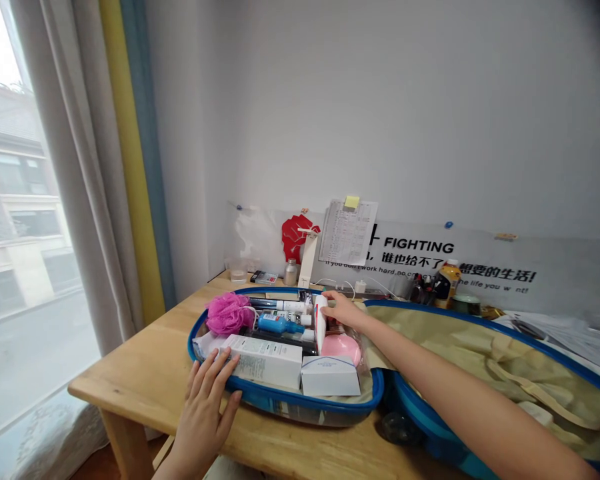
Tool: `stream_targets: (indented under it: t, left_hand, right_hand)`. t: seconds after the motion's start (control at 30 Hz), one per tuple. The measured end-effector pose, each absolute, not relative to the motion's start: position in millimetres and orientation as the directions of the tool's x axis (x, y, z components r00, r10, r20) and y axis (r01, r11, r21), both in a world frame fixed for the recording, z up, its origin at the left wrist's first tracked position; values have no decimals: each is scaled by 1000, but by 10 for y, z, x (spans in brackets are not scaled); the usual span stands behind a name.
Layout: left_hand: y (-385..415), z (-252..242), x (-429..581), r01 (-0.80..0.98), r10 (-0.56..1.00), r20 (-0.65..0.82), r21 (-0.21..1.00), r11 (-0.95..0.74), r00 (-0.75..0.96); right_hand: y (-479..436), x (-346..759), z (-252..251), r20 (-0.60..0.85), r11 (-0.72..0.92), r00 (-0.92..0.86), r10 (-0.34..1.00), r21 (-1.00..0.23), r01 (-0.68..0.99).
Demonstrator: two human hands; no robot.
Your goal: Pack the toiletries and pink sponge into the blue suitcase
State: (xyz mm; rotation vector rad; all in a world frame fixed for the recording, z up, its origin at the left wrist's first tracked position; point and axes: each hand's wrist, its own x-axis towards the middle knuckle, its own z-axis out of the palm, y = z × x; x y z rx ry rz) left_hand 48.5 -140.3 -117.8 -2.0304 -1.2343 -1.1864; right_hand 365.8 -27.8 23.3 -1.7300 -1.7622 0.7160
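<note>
A blue-rimmed suitcase lies unfolded on the wooden table, its left half packed with toiletries. My left hand rests with fingers spread on the near left rim, fingertips touching a long white box. At the far right of this half, my right hand has its fingers closed about the upper part of a white tube. Around the tube lie a pink rounded case, a small white box, a blue bottle and a magenta bath puff.
The suitcase's other half, with beige lining and straps, spreads to the right under my forearm. Behind stand a white desk lamp, a small jar and a yellow-brown bottle. The table's left edge faces a window with curtains.
</note>
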Motion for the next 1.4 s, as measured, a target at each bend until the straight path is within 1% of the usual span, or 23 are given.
stream_targets:
  t: [0.1,0.23,0.4,0.53,0.67,0.73,0.83,0.97,1.07,1.13,1.17,1.2,1.27,1.33,1.4]
  left_hand:
    - [-1399,-1190,485,877,465,859,42,-478,212]
    - [-1400,-1185,490,875,462,862,48,-482,207]
    - [-1402,-1170,492,877,461,863,45,-479,207]
    - [-1403,-1176,488,872,456,865,47,-488,209]
    - [-1402,-1174,487,872,454,867,49,-487,204]
    - [-1402,-1165,489,870,441,872,39,-492,210]
    - [-1404,-1159,491,870,437,873,31,-492,217]
    - [-1400,-1181,486,871,455,867,50,-488,205]
    - [-1390,-1199,478,869,460,865,62,-491,198]
    - [-1388,-1199,477,869,458,865,57,-492,203]
    - [-1388,-1196,479,868,455,866,52,-493,207]
    - [-1389,-1191,480,868,450,868,46,-495,211]
    - [-1393,-1179,484,867,443,870,38,-497,216]
    - [-1394,-1172,485,866,438,871,30,-500,223]
    - [-1392,-1170,482,866,436,871,24,-499,227]
  right_hand:
    - [-292,3665,232,110,84,-21,994,-610,788]
    - [-330,3619,212,166,122,-46,985,-487,865]
    - [-398,3574,187,159,179,-129,979,-358,917]
    - [-405,3629,206,155,186,-149,977,-262,947]
    - [-424,3664,192,110,210,-193,975,-170,963]
    - [-447,3653,169,69,239,-231,971,-147,960]
    - [-485,3624,143,19,276,-276,961,-144,950]
    - [-490,3689,220,39,277,-275,961,-173,945]
    - [-438,3958,411,131,226,-202,971,-207,952]
    - [-413,4268,554,191,144,-101,976,-229,963]
    - [-418,4451,609,197,92,-45,979,-239,967]
    - [-439,4644,645,184,36,10,983,-246,969]
    - [-538,5032,652,108,-79,109,988,-249,965]
    - [-702,5386,587,29,-198,211,977,-240,950]
    - [-903,5683,497,-10,-313,320,947,-239,919]
